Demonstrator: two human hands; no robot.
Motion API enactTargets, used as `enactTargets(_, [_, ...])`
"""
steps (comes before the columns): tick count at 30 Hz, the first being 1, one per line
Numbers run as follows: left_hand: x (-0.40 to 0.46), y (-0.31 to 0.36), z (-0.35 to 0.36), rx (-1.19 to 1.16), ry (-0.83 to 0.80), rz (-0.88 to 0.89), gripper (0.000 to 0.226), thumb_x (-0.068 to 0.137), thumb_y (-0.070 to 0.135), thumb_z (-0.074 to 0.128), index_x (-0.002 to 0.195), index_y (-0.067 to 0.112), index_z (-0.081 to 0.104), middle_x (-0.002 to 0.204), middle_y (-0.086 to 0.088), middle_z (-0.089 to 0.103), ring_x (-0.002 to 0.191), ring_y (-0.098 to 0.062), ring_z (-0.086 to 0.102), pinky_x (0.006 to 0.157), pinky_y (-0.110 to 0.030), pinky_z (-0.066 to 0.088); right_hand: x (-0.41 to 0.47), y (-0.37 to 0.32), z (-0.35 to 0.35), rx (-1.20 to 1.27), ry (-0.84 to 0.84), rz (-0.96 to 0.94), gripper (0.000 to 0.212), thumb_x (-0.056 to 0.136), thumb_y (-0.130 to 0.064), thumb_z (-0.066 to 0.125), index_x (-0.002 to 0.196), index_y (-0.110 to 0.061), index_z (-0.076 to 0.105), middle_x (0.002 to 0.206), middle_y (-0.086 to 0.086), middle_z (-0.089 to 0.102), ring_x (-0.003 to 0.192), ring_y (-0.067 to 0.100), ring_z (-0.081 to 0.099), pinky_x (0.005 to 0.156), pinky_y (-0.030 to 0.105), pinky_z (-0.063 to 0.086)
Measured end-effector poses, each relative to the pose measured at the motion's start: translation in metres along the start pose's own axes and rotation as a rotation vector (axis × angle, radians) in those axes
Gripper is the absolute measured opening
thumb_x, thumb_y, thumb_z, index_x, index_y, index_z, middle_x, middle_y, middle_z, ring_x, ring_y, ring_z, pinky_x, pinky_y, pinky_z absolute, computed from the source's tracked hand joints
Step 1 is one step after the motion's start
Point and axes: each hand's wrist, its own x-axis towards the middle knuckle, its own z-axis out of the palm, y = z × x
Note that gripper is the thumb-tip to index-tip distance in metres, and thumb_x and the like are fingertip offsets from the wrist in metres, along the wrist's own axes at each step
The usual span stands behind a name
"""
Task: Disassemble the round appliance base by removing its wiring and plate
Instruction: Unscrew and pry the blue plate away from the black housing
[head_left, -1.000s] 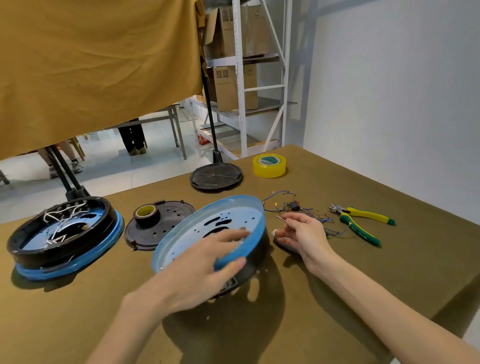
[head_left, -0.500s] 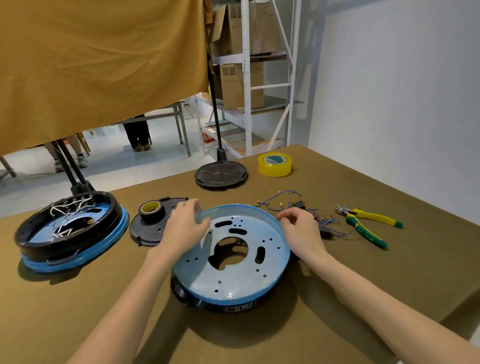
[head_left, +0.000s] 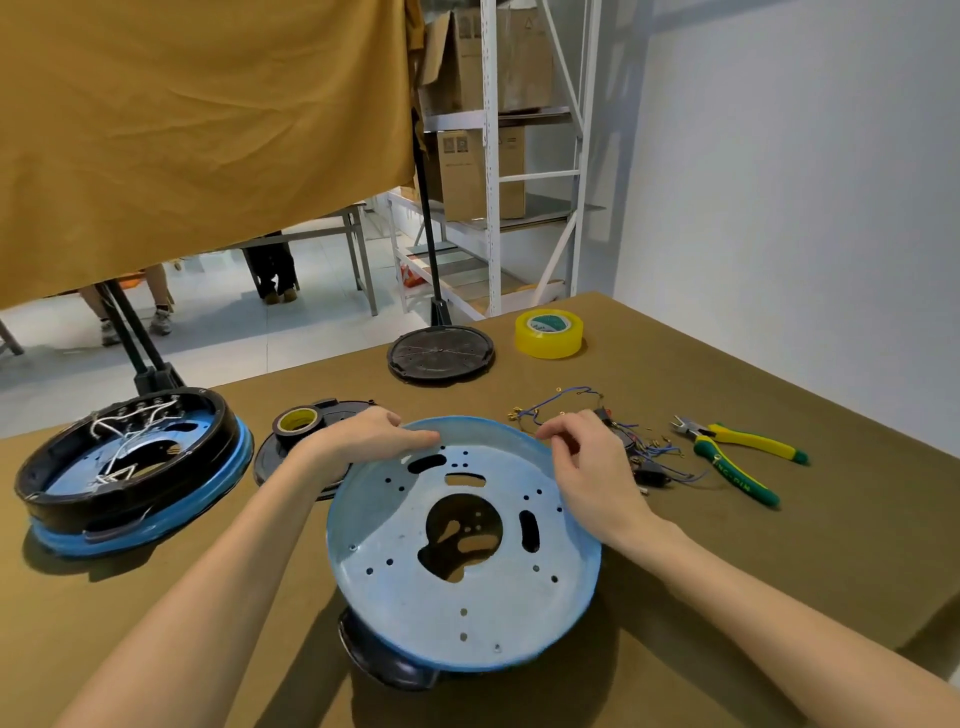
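A round blue plate (head_left: 467, 587) with several holes and a large middle cutout sits tilted in front of me, its far edge raised. Under its near edge shows the black base shell (head_left: 384, 660). My left hand (head_left: 363, 439) grips the far left of the plate's rim. My right hand (head_left: 587, 462) has its fingers curled over the far right of the rim. A loose tangle of blue wires with small parts (head_left: 639, 447) lies on the table just right of my right hand.
A second black and blue base (head_left: 130, 473) with white wires inside stands at the left. A black cover (head_left: 332, 415) carries a roll of black tape (head_left: 296, 422). A black disc (head_left: 441, 354), yellow tape (head_left: 549, 333) and green-yellow pliers (head_left: 737, 454) lie further back and right.
The blue plate went from steeply tipped to lying flat on the base, and now its far edge is lifted. Both hands have moved to the far rim.
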Motion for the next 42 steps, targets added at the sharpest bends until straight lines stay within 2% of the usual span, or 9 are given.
enactTargets(7, [-0.045, 0.038, -0.028, -0.141, 0.119, 0.041, 0.027, 0.098, 0.046, 0.064, 0.101, 0.019, 0.066, 0.089, -0.004, 0.078, 0.072, -0.017, 0.074, 0.060, -0.029, 0.057, 0.010, -0.014, -0.004, 0.137, 0.281, -0.181, 0.018, 0.099, 0.003, 0.054, 0.104, -0.007, 0.069, 0.100, 0.001, 0.058, 0.090, 0.014, 0.062, 0.076, 0.020, 0.050])
enactTargets(12, [-0.074, 0.052, -0.009, -0.295, 0.571, 0.453, 0.021, 0.093, 0.028, 0.074, 0.088, 0.024, 0.054, 0.083, 0.001, 0.067, 0.068, -0.008, 0.057, 0.056, -0.019, 0.044, 0.012, -0.029, -0.015, 0.175, 0.383, -0.117, 0.021, 0.101, 0.000, 0.050, 0.101, -0.013, 0.066, 0.098, -0.002, 0.062, 0.091, 0.006, 0.058, 0.077, 0.018, 0.046])
enactTargets(16, [-0.091, 0.049, 0.034, 0.116, 0.909, 0.861, 0.043, 0.072, -0.001, 0.082, 0.107, 0.015, 0.061, 0.108, 0.001, 0.063, 0.103, -0.018, 0.050, 0.084, -0.021, 0.043, 0.011, -0.039, -0.022, 0.408, 0.367, 0.222, 0.021, 0.104, -0.005, 0.046, 0.104, -0.016, 0.065, 0.093, -0.002, 0.065, 0.082, 0.011, 0.058, 0.075, 0.026, 0.047])
enactTargets(19, [-0.085, 0.030, 0.070, 0.296, 1.019, 0.986, 0.056, 0.067, 0.002, 0.086, 0.118, 0.001, 0.063, 0.124, -0.014, 0.066, 0.118, -0.028, 0.049, 0.101, -0.035, 0.044, -0.001, -0.038, -0.017, 0.810, 0.203, 0.663, 0.026, 0.105, -0.001, 0.039, 0.114, -0.005, 0.063, 0.086, 0.010, 0.064, 0.066, 0.018, 0.056, 0.063, 0.033, 0.049])
enactTargets(22, [-0.077, 0.004, 0.101, 0.313, 1.071, 1.050, 0.058, 0.078, 0.020, 0.076, 0.129, 0.006, 0.051, 0.131, -0.012, 0.064, 0.119, -0.027, 0.050, 0.103, -0.043, 0.047, -0.020, -0.032, -0.014, 1.108, 0.116, 0.928, 0.027, 0.104, -0.001, 0.039, 0.111, -0.004, 0.065, 0.080, 0.010, 0.063, 0.064, 0.019, 0.056, 0.070, 0.039, 0.058])
enactTargets(26, [-0.074, -0.017, 0.129, 0.276, 1.016, 1.035, 0.073, 0.077, 0.035, 0.074, 0.139, 0.009, 0.045, 0.134, -0.004, 0.053, 0.121, -0.024, 0.050, 0.107, -0.039, 0.043, -0.029, -0.023, -0.012, 1.049, 0.054, 1.103, 0.026, 0.101, 0.000, 0.038, 0.106, -0.004, 0.063, 0.083, 0.013, 0.055, 0.077, 0.026, 0.056, 0.062, 0.041, 0.056])
enactTargets(32, [-0.074, -0.029, 0.150, 0.287, 1.074, 0.814, 0.074, 0.070, 0.052, 0.078, 0.126, 0.011, 0.050, 0.126, -0.008, 0.050, 0.116, -0.026, 0.050, 0.103, -0.043, 0.039, -0.029, -0.020, -0.003, 0.741, -0.002, 1.037, 0.028, 0.103, -0.005, 0.043, 0.117, -0.010, 0.067, 0.090, 0.012, 0.061, 0.075, 0.023, 0.059, 0.050, 0.031, 0.056])
enactTargets(38, [-0.079, -0.022, 0.148, 0.374, 1.107, 0.786, 0.082, 0.068, 0.035, 0.081, 0.139, 0.015, 0.046, 0.123, -0.011, 0.048, 0.113, -0.028, 0.047, 0.109, -0.049, 0.034, -0.031, -0.018, -0.005, 0.782, 0.000, 0.921, 0.029, 0.106, -0.005, 0.040, 0.119, -0.010, 0.065, 0.094, 0.016, 0.068, 0.078, 0.024, 0.067, 0.057, 0.032, 0.058])
enactTargets(42, [-0.085, 0.020, 0.111, 0.215, 1.145, 0.689, 0.078, 0.064, 0.018, 0.086, 0.135, 0.013, 0.054, 0.108, -0.014, 0.054, 0.101, -0.026, 0.048, 0.092, -0.053, 0.046, -0.013, -0.035, -0.019, 0.971, 0.098, 0.676, 0.024, 0.106, -0.002, 0.043, 0.114, -0.007, 0.065, 0.083, 0.011, 0.070, 0.062, 0.016, 0.066, 0.059, 0.032, 0.059])
